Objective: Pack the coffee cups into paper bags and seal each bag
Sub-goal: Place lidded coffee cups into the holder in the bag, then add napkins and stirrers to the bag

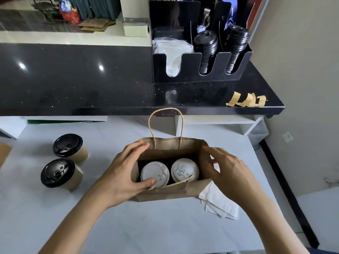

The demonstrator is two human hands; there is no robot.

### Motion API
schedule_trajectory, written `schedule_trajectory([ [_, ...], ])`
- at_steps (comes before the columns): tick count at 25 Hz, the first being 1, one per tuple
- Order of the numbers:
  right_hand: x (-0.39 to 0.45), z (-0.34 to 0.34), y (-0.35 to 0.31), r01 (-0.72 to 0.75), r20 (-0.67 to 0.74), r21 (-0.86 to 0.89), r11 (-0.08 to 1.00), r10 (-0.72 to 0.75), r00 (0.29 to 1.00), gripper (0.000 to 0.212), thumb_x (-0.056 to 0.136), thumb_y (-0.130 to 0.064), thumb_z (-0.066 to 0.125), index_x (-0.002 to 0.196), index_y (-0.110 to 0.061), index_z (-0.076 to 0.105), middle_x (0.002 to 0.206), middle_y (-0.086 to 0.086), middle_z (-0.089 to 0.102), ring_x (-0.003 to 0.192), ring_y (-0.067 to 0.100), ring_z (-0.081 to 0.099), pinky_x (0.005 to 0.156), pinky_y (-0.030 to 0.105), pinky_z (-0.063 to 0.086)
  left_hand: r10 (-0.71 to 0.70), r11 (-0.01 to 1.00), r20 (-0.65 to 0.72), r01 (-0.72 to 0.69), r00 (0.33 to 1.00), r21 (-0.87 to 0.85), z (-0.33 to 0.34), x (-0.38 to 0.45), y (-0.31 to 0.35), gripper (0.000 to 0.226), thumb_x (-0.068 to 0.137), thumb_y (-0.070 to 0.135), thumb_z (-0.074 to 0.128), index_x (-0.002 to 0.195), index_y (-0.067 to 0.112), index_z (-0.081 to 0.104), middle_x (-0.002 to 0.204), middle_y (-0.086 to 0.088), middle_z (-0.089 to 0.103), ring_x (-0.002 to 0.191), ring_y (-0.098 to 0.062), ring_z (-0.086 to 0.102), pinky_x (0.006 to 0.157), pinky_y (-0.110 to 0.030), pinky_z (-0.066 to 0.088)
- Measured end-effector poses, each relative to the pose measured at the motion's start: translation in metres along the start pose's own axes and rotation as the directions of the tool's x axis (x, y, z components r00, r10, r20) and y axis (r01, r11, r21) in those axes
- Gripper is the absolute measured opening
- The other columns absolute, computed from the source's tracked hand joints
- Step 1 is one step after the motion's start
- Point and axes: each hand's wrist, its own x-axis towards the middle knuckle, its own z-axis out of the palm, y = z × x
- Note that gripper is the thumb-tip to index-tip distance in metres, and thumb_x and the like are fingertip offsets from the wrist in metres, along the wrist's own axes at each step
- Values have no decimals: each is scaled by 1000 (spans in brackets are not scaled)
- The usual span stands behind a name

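**Two white-lidded cups sit in the open bag**

Bare forearms reach in from 6 o'clock over the white bench [165, 226]. At 9 o'clock, two black-lidded cups [62, 173] stand side by side, well apart from the bag. Next, the left hand [121, 173] clasps the left end of the brown paper bag [170, 193], fingers on its far rim and thumb curled over the near rim. Inside, two white-lidded cups [169, 172] stand upright, touching. At 3 o'clock of the bag, the right hand [227, 173] touches its right end with loosely spread fingers, its grip apart. White napkins [218, 202] lie under that hand. At 1 o'clock, tape strips [247, 101] lie on the black counter.
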Motion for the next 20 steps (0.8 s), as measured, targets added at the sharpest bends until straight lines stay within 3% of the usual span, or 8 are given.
schedule_trajectory([
  [7, 11, -10, 7, 59, 32, 44, 997, -61, 998, 37, 99, -56, 47, 135, -49, 56, 122, -28, 60, 101, -2, 64, 80, 30, 52, -36, 996, -58, 41, 998, 76, -7, 4, 13, 64, 80, 74, 53, 140, 49, 51, 142, 37, 37, 134, 9, 30, 106, -13, 25],
  [12, 31, -34, 5, 79, -41, 74, 994, -76, 996, 41, 96, -61, 45, 134, -49, 56, 112, -27, 62, 98, -3, 64, 81, 30, 55, -9, 992, -99, 22, 995, 126, -29, 17, 27, 35, 90, 61, 54, 125, 54, 55, 127, 39, 49, 127, 9, 37, 99, -15, 34],
  [17, 57, -70, -6, 124, -111, 51, 991, -118, 987, 43, 95, -64, 44, 134, -49, 54, 113, -31, 60, 98, -5, 63, 82, 22, 57, 50, 991, -143, -31, 989, 132, -57, 34, 52, 41, 91, 64, 49, 132, 62, 42, 133, 41, 45, 132, 12, 36, 94, -13, 36],
  [20, 72, -92, -18, 169, -155, 53, 984, -159, 975, 42, 94, -65, 42, 131, -49, 54, 110, -30, 61, 97, -6, 62, 81, 19, 55, 108, 986, -141, -88, 984, 139, -74, 53, 70, 39, 92, 64, 47, 131, 61, 44, 133, 42, 44, 132, 13, 35, 96, -13, 36],
])
